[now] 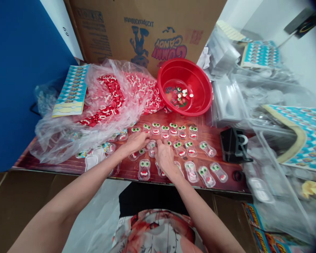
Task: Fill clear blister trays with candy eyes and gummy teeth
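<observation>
Both my hands meet over one small clear blister tray point(152, 147) on the reddish board point(68, 165). My left hand point(136, 142) is curled, its fingertips pinching at that tray. My right hand point(164, 157) is also closed, fingers pressed on the same tray. Around them lie several clear trays, each filled with green eye candies and a red mouth candy, such as one point(144, 169) just below my hands and a row point(171, 130) beyond them. What sits between my fingertips is too small to name.
A red bowl point(200, 105) with a few eye candies stands behind the trays. A clear bag of red mouth candies point(107, 102) lies at the left. A cardboard gummy candy box point(147, 31) stands behind. Stacked empty trays point(226, 102) and a black device point(234, 146) sit at the right.
</observation>
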Action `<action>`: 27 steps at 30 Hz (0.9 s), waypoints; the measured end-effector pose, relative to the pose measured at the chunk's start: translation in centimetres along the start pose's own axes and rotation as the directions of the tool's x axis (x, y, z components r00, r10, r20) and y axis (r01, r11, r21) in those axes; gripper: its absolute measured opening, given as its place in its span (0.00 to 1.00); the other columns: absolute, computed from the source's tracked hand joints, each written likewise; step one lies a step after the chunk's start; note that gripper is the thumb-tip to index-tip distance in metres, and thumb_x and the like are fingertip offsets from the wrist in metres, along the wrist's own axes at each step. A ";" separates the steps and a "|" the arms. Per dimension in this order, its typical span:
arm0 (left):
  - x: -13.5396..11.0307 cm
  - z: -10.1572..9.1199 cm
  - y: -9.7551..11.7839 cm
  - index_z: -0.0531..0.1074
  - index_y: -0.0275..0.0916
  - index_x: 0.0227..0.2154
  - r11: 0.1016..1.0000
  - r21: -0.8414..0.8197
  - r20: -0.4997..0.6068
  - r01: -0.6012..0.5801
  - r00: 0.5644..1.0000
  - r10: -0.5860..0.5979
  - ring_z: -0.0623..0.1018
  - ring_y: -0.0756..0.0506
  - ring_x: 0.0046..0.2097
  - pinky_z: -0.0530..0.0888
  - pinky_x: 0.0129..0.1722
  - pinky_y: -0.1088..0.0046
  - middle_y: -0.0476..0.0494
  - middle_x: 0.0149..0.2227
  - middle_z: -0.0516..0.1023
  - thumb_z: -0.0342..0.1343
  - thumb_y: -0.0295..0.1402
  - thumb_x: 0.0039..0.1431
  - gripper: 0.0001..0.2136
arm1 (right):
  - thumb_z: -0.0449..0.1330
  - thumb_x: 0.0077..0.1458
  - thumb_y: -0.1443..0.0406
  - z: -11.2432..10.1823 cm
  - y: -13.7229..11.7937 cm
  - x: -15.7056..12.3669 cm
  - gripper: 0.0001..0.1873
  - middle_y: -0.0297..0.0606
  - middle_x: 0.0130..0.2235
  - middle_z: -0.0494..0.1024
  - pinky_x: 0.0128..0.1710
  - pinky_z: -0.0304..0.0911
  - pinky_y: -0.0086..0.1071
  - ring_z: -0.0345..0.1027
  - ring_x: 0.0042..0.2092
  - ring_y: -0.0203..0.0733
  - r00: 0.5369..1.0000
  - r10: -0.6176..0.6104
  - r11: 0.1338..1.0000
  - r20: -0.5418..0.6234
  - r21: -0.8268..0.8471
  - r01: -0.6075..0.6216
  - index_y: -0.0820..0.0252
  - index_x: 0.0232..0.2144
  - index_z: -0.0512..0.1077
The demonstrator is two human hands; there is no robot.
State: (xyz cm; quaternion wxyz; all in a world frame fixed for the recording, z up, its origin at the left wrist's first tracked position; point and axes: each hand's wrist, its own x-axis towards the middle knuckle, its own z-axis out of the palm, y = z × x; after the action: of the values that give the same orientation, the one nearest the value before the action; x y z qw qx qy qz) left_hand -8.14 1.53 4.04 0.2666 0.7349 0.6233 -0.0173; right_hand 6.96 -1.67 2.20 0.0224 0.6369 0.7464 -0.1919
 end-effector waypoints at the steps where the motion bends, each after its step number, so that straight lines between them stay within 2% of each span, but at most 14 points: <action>1: 0.0 -0.1 0.1 0.78 0.41 0.38 1.000 0.008 0.007 -0.003 1.000 0.003 0.79 0.42 0.40 0.69 0.37 0.71 0.42 0.37 0.82 0.48 0.34 0.63 0.13 | 0.47 0.65 0.70 0.0 0.0 0.0 0.16 0.48 0.51 0.74 0.41 0.65 0.35 0.73 0.44 0.46 1.000 -0.002 1.000 -0.001 0.004 0.002 0.60 0.50 0.70; 8: 0.5 -0.1 0.7 0.78 0.41 0.38 0.993 0.111 0.004 0.049 0.999 -0.050 0.80 0.39 0.45 0.71 0.40 0.68 0.39 0.40 0.82 0.48 0.35 0.64 0.13 | 0.46 0.64 0.72 0.5 -0.2 0.3 0.17 0.51 0.49 0.74 0.39 0.65 0.36 0.72 0.40 0.46 1.000 -0.015 0.999 0.014 0.039 0.014 0.64 0.48 0.72; 14: 0.7 0.4 0.8 0.77 0.40 0.39 0.986 0.144 -0.013 0.080 0.997 -0.079 0.80 0.37 0.47 0.72 0.42 0.66 0.35 0.42 0.82 0.48 0.36 0.64 0.13 | 0.46 0.61 0.76 0.8 0.2 0.1 0.20 0.50 0.50 0.72 0.41 0.65 0.35 0.71 0.42 0.45 0.997 -0.061 0.992 -0.049 0.108 0.066 0.63 0.51 0.70; 20: 0.5 0.9 0.6 0.77 0.41 0.42 0.980 0.171 -0.026 0.099 0.995 -0.096 0.80 0.37 0.48 0.72 0.44 0.66 0.36 0.43 0.82 0.48 0.38 0.65 0.14 | 0.54 0.60 0.71 0.5 0.5 -0.5 0.15 0.49 0.49 0.70 0.45 0.65 0.35 0.69 0.45 0.46 0.989 -0.143 0.977 -0.030 0.158 0.146 0.64 0.50 0.70; 24: 0.4 0.9 0.9 0.76 0.39 0.44 0.976 0.188 -0.025 0.106 0.994 -0.103 0.80 0.36 0.49 0.73 0.44 0.64 0.33 0.43 0.82 0.47 0.38 0.66 0.15 | 0.53 0.60 0.74 0.5 -0.4 -0.5 0.17 0.51 0.49 0.70 0.43 0.65 0.35 0.70 0.43 0.45 0.993 -0.108 0.989 0.042 0.107 0.103 0.68 0.51 0.69; 27: 0.0 0.7 1.3 0.76 0.38 0.45 0.974 0.202 -0.036 0.107 0.994 -0.102 0.79 0.35 0.49 0.73 0.44 0.63 0.31 0.44 0.81 0.45 0.38 0.67 0.16 | 0.53 0.58 0.74 0.6 -0.7 -0.6 0.17 0.51 0.49 0.69 0.42 0.65 0.35 0.71 0.42 0.44 0.995 -0.092 0.988 0.036 0.130 0.086 0.67 0.51 0.69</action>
State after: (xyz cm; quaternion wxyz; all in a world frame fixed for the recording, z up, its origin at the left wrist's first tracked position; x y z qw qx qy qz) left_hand -6.69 1.17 3.93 0.1808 0.7248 0.6593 -0.0855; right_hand 6.29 -2.44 2.02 -0.0114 0.5989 0.7595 -0.2534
